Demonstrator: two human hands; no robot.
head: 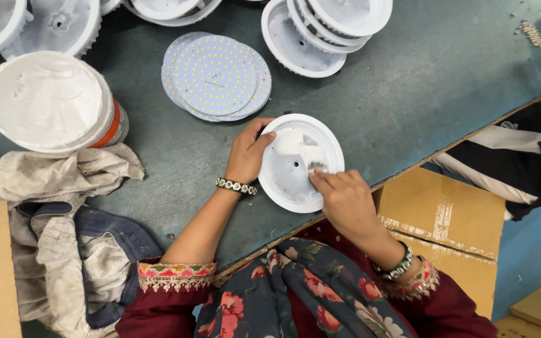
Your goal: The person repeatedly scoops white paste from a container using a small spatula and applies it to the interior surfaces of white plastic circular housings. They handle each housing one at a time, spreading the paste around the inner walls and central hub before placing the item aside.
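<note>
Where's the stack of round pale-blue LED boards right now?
Head view: the stack of round pale-blue LED boards lies upper centre on the grey-green table, just above the left hand and the white round housing.

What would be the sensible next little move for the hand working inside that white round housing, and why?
Probably a further wipe across the inside of the white housing. The right hand presses a small white pad onto its floor, where a pale smear shows, while the left hand steadies the rim. The stack of LED discs lies untouched beyond.
</note>
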